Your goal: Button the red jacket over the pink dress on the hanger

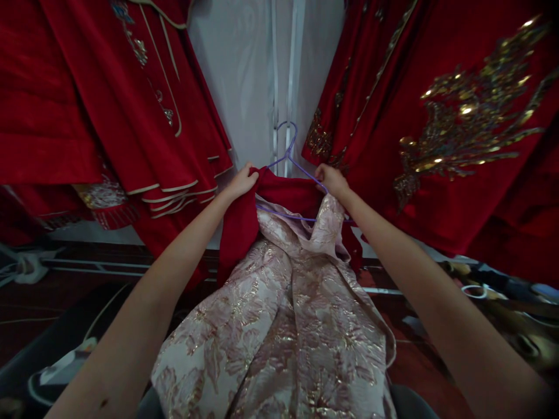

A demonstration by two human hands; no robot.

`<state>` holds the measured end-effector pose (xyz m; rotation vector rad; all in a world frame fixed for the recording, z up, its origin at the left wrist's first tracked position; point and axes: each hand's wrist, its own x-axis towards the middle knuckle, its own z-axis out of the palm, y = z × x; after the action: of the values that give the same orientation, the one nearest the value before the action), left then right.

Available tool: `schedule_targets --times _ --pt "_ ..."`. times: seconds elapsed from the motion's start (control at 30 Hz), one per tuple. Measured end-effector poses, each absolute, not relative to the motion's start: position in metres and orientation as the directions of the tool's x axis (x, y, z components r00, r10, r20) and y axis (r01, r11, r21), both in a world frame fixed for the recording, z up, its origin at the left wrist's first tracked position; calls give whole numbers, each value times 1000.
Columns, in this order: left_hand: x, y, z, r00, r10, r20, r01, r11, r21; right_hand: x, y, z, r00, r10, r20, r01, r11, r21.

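A purple wire hanger carries a garment with a red top and a pale pink brocade skirt that spreads down toward me. My left hand is closed on the red cloth at the hanger's left shoulder. My right hand is closed on the hanger's right shoulder together with the pink cloth there. Both arms reach forward and the hook points up between them.
Red velvet garments with cream piping hang at the left. More red garments with gold embroidery hang at the right. A pale wall panel shows between them. Cables and small items lie on the dark floor.
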<state>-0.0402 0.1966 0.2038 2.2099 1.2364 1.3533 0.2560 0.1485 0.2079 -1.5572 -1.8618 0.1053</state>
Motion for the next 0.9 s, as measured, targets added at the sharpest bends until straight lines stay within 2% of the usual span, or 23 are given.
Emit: schedule_targets --times 0.1,0.2,0.27,0.33,0.4,0.5,0.6,0.73,0.9 --pt "-39 192 201 235 755 612 514 -631 581 285 131 215 172 706 687 870 218 -442" --pt "-39 185 202 286 771 569 496 -627 600 324 107 215 238 634 736 900 141 -413" --pt "-36 178 201 310 771 556 499 -630 595 346 90 212 228 517 825 942 99 -322" --pt "-33 171 197 314 757 573 508 -644 572 360 71 207 158 460 874 971 88 -222" --pt "-30 162 191 288 735 614 516 -659 546 361 52 204 84 482 872 983 105 -152" --pt "-29 148 180 239 687 686 523 -686 505 347 31 201 31 511 859 976 170 -136" --pt "-35 136 172 227 611 759 518 -735 437 328 24 199 26 555 831 950 245 -193" --pt "-44 124 169 158 514 843 583 -738 340 310 37 192 67 643 763 862 348 -368" --pt "-22 104 163 169 551 817 620 -704 346 270 65 172 94 738 668 662 455 -596"
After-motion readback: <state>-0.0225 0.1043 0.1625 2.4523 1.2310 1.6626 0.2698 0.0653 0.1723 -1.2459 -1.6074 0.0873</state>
